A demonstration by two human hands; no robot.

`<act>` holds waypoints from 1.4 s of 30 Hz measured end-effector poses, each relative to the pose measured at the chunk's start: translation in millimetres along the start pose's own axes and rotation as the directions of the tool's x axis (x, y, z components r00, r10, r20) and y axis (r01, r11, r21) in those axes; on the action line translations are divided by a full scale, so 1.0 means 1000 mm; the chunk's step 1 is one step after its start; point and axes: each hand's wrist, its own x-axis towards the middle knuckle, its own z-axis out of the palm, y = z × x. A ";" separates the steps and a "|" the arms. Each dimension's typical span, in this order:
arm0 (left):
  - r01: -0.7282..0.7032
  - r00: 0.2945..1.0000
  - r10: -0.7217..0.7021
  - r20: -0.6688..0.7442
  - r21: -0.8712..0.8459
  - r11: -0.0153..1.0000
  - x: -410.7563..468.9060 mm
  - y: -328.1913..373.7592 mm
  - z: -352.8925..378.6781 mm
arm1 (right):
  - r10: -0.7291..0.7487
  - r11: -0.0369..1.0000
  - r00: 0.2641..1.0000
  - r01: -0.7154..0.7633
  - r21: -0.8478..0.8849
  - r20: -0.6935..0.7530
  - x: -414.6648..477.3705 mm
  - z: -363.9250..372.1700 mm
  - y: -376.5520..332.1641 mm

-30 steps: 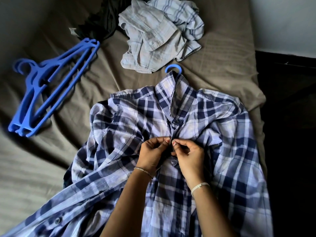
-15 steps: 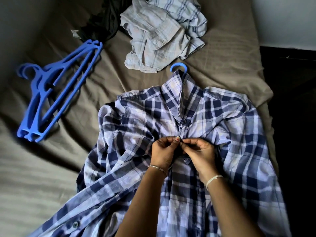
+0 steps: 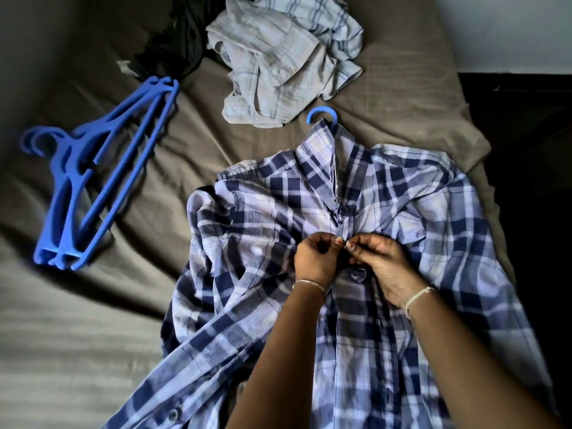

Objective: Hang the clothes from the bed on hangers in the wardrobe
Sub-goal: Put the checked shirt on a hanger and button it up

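Rightward, plaid shirt (image 3: 433,212) near bed (image 3: 458,131) edge.

Left hand (image 3: 315,262), right hand (image 3: 383,267) close together, both pinching shirt (image 3: 439,212); forearms converge toward wrists.

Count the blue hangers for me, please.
3 at least. One sits inside the plaid shirt, only its hook showing above the collar. The others lie in a stack on the bed, left of the shirt; I see two hooks there, and more may be hidden.
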 end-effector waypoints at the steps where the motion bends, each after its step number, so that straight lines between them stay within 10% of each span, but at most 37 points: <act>1: -0.016 0.999 0.018 -0.031 0.072 0.997 0.002 -0.002 0.000 | 0.008 1.000 1.000 -0.008 0.006 0.004 0.000 0.000 -0.001; 7: -0.069 0.992 0.100 -0.073 0.346 0.936 -0.010 0.007 0.007 | 0.018 1.000 0.998 -0.019 -0.011 -0.055 0.001 0.005 -0.001; 12: -0.319 0.909 0.401 0.109 0.802 0.505 -0.045 0.015 -0.012 | -0.007 1.000 0.998 0.007 -0.002 -0.066 -0.003 0.005 -0.003; 19: -0.190 0.874 0.477 0.091 0.968 0.163 -0.104 0.005 -0.060 | -0.209 0.961 0.971 0.182 -0.208 -0.115 -0.035 0.012 0.011; 23: -0.186 0.823 0.555 0.124 0.981 0.057 -0.127 -0.011 -0.075 | -0.490 0.640 0.871 0.346 -0.686 -0.018 -0.067 0.012 0.038; 31: -0.287 0.805 0.589 0.075 0.917 0.276 -0.174 -0.007 -0.073 | -0.583 0.245 0.808 0.277 -0.929 0.087 -0.146 0.029 0.075; 34: -0.365 0.793 0.596 0.127 0.882 0.298 -0.189 -0.002 -0.064 | -0.561 0.573 0.827 0.360 -0.737 -0.032 -0.173 0.055 0.057; 36: -0.390 0.801 0.581 0.144 0.862 0.324 -0.196 0.001 -0.057 | -0.262 0.946 0.955 0.226 -0.232 -0.139 -0.184 0.076 0.035; 38: -0.404 0.827 0.554 0.099 0.789 0.462 -0.202 0.003 -0.050 | 0.003 0.952 1.000 0.000 0.307 -0.012 -0.185 0.086 0.024; 42: -0.275 0.957 0.284 -0.053 0.128 0.953 -0.200 0.010 -0.046 | 0.087 0.864 0.985 -0.150 0.481 0.150 -0.184 0.080 0.011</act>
